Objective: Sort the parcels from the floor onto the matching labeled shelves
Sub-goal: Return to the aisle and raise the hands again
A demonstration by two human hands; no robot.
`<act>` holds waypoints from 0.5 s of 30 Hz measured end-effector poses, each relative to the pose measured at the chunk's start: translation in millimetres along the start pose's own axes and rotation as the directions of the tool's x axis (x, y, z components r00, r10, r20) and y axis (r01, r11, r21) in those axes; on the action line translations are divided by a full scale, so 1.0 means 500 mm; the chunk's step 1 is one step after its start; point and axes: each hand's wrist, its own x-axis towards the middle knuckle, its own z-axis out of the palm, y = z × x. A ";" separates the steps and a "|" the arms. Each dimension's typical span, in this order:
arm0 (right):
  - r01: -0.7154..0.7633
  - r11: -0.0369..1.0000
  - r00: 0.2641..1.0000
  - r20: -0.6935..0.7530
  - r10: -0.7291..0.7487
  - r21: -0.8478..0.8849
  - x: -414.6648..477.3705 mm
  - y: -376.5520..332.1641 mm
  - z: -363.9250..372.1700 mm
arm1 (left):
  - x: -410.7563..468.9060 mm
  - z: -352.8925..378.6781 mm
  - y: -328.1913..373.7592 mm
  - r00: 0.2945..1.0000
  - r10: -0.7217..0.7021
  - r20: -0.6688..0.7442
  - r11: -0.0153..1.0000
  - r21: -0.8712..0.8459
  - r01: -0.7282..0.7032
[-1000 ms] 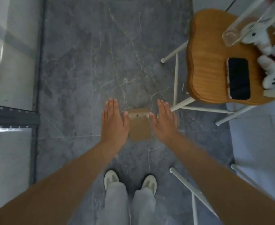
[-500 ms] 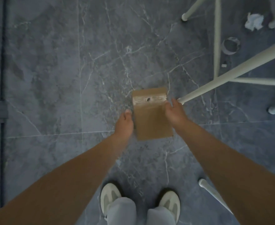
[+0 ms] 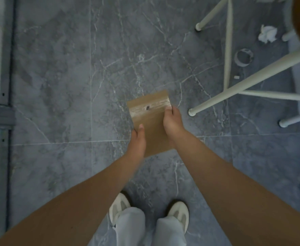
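Observation:
A small brown cardboard parcel (image 3: 151, 119) with clear tape across its far end is held between both hands above the grey marble floor. My left hand (image 3: 137, 141) grips its left edge, thumb lying on the top face. My right hand (image 3: 172, 121) grips the right edge, fingers curled over the taped end. The parcel's near right corner is hidden behind my right wrist.
White stool legs (image 3: 234, 89) slant across the right side, one foot close to my right hand. A crumpled paper (image 3: 268, 33) and a tape roll (image 3: 244, 56) lie beneath the stool. A grey metal shelf frame (image 3: 3, 110) runs along the left edge. My shoes (image 3: 119, 208) are below.
Open hands reached down on either side of the parcel on the floor, then closed on its edges. The parcel now sits tilted and closer to the camera, in both hands.

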 end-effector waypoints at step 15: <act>0.143 0.989 0.985 0.092 -0.144 0.022 -0.533 -0.393 -0.071 | -0.551 -0.307 0.285 0.940 0.287 -0.186 0.958 0.078 -0.277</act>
